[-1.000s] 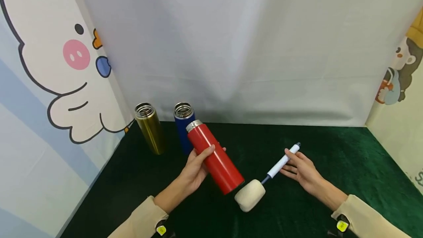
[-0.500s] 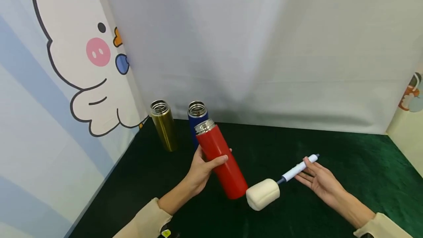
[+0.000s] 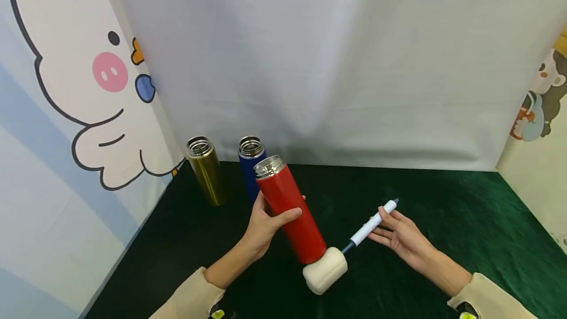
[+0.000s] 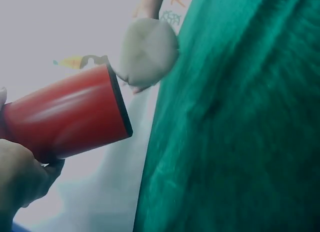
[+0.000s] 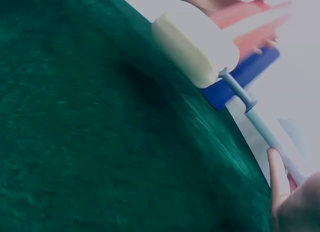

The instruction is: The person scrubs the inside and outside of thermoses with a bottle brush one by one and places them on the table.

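Observation:
My left hand (image 3: 264,228) grips a red thermos bottle (image 3: 292,215) around its middle, thumb across the front. The bottle is lidless and tilted, its steel mouth up and to the left. In my right hand (image 3: 405,238) is a sponge bottle brush, pinched by its white handle (image 3: 372,224). The brush's cream sponge head (image 3: 325,271) points down and left, close to the bottle's base in the head view; in the left wrist view the sponge (image 4: 149,51) appears apart from the black-rimmed base (image 4: 120,101).
A gold bottle (image 3: 206,171) and a blue bottle (image 3: 251,161), both uncapped, stand upright at the back left. The blue one is partly hidden by the red bottle. Dark green cloth (image 3: 421,196) covers the table, with a pale curtain (image 3: 354,63) behind it.
The red bottle has turned slightly more upright, its mouth tipping more into sight. The brush has shifted down and left, bringing its sponge nearer the bottle's base. The head view swung right and back.

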A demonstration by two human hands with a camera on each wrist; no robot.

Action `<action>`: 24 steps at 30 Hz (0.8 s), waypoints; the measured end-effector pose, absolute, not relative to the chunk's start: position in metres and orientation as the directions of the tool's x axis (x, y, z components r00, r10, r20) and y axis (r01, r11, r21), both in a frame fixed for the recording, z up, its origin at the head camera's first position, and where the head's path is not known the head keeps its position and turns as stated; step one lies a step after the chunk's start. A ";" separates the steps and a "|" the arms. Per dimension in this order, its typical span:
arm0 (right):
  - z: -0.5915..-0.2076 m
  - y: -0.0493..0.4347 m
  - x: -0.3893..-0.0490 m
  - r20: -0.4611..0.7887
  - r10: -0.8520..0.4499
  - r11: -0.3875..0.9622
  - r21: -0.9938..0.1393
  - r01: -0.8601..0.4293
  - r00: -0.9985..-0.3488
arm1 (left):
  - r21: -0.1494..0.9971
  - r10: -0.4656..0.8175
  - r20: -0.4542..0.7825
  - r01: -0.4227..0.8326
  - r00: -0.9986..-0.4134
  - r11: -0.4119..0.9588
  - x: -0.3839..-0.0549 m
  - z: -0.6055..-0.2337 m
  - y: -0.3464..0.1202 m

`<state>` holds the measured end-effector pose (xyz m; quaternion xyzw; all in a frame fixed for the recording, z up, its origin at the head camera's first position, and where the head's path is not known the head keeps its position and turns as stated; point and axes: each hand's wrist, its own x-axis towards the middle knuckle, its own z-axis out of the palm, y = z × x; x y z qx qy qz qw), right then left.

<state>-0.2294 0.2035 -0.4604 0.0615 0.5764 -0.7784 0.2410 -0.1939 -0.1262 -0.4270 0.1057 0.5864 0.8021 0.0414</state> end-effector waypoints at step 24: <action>-0.463 0.220 -0.231 -0.389 -0.275 -0.327 -0.822 0.466 -0.879 | 0.976 0.155 0.207 0.193 -0.966 -0.103 -0.193 -0.425 -0.129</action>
